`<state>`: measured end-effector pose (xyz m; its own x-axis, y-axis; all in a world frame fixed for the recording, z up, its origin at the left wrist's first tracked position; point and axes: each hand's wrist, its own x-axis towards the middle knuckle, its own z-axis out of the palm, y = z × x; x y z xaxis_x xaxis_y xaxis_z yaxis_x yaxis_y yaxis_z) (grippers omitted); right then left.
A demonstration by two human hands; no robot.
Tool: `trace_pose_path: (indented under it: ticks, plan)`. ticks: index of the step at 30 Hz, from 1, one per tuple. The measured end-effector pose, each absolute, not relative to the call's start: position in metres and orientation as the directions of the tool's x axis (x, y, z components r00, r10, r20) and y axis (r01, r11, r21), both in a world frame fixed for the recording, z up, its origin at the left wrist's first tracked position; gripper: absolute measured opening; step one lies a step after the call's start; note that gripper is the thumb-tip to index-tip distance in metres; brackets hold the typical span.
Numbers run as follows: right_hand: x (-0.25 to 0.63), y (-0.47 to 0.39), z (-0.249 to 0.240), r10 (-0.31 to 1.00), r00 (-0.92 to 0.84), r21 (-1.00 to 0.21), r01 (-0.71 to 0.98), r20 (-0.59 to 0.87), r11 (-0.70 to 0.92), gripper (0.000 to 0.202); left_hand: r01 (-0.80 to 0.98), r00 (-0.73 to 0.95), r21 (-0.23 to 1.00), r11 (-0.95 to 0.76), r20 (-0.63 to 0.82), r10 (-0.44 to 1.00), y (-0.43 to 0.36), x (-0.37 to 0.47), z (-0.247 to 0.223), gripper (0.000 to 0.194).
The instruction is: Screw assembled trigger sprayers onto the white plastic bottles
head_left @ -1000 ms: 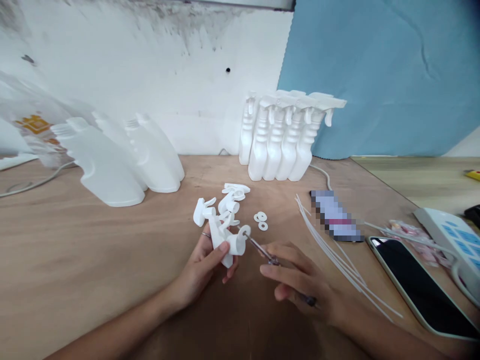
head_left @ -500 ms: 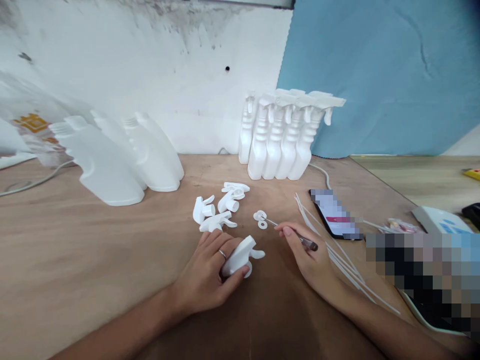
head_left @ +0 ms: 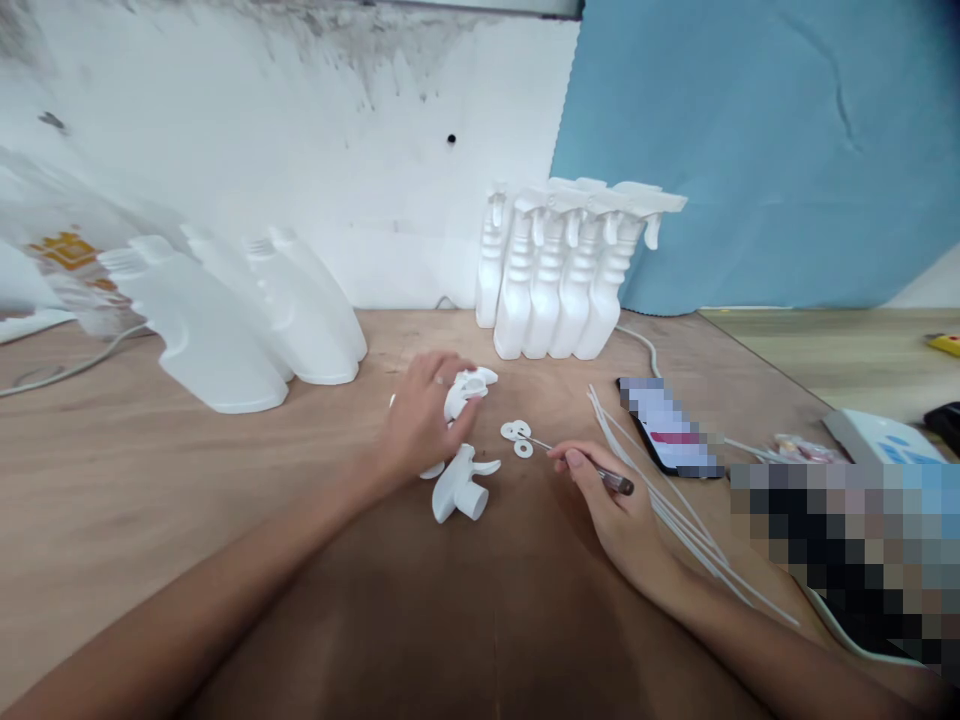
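My left hand [head_left: 426,415] reaches over the group of white trigger spray heads, somewhat blurred, its thumb and fingers apart around a spray head [head_left: 474,382] at the back. The hand hides most of the others. Another spray head [head_left: 455,488] lies on its side nearer to me, lever and round collar facing right. Between thumb and fingers, my right hand [head_left: 611,500] holds a slim screwdriver-like tool [head_left: 615,481] with a dark handle. Its thin metal tip touches or hovers over a few flat white ring washers [head_left: 523,449] on the table; I cannot tell which.
White spray bottles [head_left: 559,290] with heads fitted stand in a row by the wall. Several headless bottles [head_left: 217,340] lean at left. Thin white tubes [head_left: 690,520] and a phone [head_left: 667,430] lie right of my right hand, on the wooden table [head_left: 337,640].
My left hand has let go of the near spray head, now lying on the table, and moved forward to the others. My right hand and its tool have barely moved.
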<state>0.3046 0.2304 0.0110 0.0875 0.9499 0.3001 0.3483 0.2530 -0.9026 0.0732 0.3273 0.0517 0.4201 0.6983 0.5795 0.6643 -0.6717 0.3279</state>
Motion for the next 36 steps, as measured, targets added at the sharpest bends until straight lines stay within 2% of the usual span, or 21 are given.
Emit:
trace_pose_path:
  ticks: [3,7,10,16,20,26,31,32,33,36]
  plan:
    - [0.306,0.232,0.011,0.955,0.086,-0.914,0.324,0.284,0.242,0.031,0.704,0.396,0.347,-0.619,0.532,0.748,0.391,0.096,0.065,0.035]
    - [0.308,0.233,0.011,0.955,0.081,-0.917,0.315,0.284,0.246,0.03,0.759,0.355,0.361,-0.541,0.466,0.81,0.465,0.124,0.068,0.063]
    - [0.309,0.233,0.011,0.956,0.077,-0.914,0.322,0.284,0.246,0.031,0.793,0.343,0.368,-0.485,0.388,0.855,0.495,0.138,0.067,0.073]
    - [0.309,0.234,0.009,0.957,0.061,-0.911,0.327,0.285,0.25,0.032,0.822,0.346,0.362,-0.438,0.294,0.891,0.513,0.145,0.06,0.068]
    - [0.309,0.235,0.008,0.959,0.064,-0.918,0.314,0.275,0.242,0.032,0.817,0.343,0.377,-0.437,0.291,0.893,0.519,0.144,0.054,0.067]
    - [0.311,0.233,0.009,0.961,0.06,-0.93,0.274,0.271,0.245,0.029,0.782,0.221,0.434,-0.447,0.477,0.851,0.494,0.117,0.057,0.036]
    - [0.311,0.232,0.01,0.95,-0.021,-0.94,0.144,0.31,0.31,0.032,0.726,0.132,0.474,-0.499,0.615,0.777,0.424,0.067,0.072,0.03]
    - [0.311,0.232,0.01,0.949,-0.037,-0.943,0.109,0.312,0.314,0.033,0.699,0.114,0.492,-0.52,0.641,0.759,0.404,0.058,0.073,0.028]
    - [0.311,0.233,0.009,0.949,-0.052,-0.947,0.071,0.311,0.314,0.034,0.602,0.069,0.561,-0.568,0.672,0.737,0.383,0.05,0.072,0.025]
    - [0.31,0.235,0.01,0.95,-0.09,-0.954,-0.031,0.298,0.297,0.03,0.354,0.028,0.728,-0.588,0.62,0.784,0.321,0.034,0.055,0.015]
